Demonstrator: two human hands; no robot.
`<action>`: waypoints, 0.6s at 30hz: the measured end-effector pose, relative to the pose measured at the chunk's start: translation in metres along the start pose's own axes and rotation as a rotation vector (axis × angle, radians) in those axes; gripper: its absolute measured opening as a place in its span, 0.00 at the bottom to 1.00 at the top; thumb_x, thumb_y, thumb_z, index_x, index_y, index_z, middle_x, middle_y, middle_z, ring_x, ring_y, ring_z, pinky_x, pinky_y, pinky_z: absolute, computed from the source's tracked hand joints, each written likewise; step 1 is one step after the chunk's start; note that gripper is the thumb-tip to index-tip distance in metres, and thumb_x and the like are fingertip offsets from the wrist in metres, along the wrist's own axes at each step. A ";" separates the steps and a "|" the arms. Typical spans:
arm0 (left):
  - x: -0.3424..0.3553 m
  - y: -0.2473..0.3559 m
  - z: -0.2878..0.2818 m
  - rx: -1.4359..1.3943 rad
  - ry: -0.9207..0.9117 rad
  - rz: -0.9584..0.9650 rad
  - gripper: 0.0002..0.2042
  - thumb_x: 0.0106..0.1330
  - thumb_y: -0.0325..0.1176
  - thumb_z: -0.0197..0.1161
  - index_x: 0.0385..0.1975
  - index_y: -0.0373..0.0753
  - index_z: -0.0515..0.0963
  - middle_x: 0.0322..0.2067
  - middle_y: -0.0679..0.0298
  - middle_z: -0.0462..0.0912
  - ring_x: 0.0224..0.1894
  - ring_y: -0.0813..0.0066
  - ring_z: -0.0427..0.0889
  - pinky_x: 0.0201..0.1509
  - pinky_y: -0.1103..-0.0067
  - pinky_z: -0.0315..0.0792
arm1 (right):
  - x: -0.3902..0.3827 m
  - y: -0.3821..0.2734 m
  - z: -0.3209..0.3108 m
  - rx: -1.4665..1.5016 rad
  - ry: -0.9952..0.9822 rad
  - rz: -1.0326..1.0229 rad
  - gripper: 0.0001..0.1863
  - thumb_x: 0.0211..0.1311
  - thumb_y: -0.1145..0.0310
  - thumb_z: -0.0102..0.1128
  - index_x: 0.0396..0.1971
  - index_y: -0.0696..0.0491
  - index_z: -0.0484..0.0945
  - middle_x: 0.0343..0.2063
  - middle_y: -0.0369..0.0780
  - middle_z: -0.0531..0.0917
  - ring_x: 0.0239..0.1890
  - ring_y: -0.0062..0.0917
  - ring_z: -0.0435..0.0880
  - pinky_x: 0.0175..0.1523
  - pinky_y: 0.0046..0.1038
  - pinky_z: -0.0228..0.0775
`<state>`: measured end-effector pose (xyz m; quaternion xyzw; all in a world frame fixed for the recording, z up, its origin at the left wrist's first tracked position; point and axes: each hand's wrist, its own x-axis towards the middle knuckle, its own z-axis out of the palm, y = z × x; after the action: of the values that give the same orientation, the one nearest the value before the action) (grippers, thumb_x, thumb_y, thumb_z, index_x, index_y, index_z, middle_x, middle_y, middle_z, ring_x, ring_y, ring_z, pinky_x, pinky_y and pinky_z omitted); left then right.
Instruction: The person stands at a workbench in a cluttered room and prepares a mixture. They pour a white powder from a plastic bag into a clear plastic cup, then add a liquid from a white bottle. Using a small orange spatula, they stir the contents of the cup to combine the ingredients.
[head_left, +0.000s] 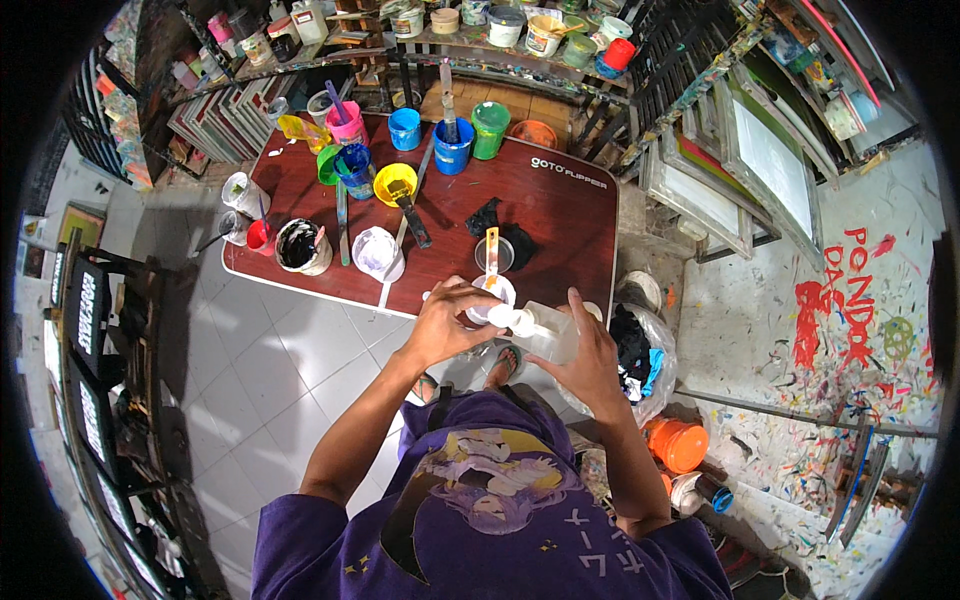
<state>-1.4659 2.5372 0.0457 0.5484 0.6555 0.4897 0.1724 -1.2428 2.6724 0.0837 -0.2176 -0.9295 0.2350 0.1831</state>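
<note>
My left hand point(452, 322) is closed on the left side of a small white cup point(507, 289), near the table's front edge. A flat stirring stick point(492, 248) with orange stains stands in the cup. In my right hand point(592, 362) is a translucent plastic bottle point(553, 336) with a white neck. The bottle lies tilted, its neck pointing left at the cup's near rim, close to my left thumb. Whether anything flows from it I cannot tell. Just beyond the cup are a clear round container point(518, 248) and a crumpled black cloth point(484, 216).
The dark red table point(575, 225) carries several paint pots, among them a blue one point(452, 158), a yellow one point(394, 184) and a white tub point(379, 256). Shelves of jars point(505, 28) line the back. Framed screens point(770, 150) lean at right, above a plastic bag of cloths point(655, 385).
</note>
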 end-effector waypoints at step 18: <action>-0.003 -0.007 0.005 -0.058 0.009 -0.074 0.17 0.48 0.36 0.80 0.39 0.41 0.88 0.41 0.62 0.90 0.45 0.63 0.82 0.57 0.68 0.71 | 0.007 -0.001 -0.002 -0.031 -0.019 -0.019 0.63 0.40 0.55 0.85 0.74 0.57 0.54 0.50 0.47 0.82 0.51 0.42 0.82 0.57 0.41 0.75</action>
<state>-1.4650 2.5373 0.0372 0.5166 0.6616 0.5041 0.2033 -1.2481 2.6758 0.0877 -0.2092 -0.9367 0.2210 0.1730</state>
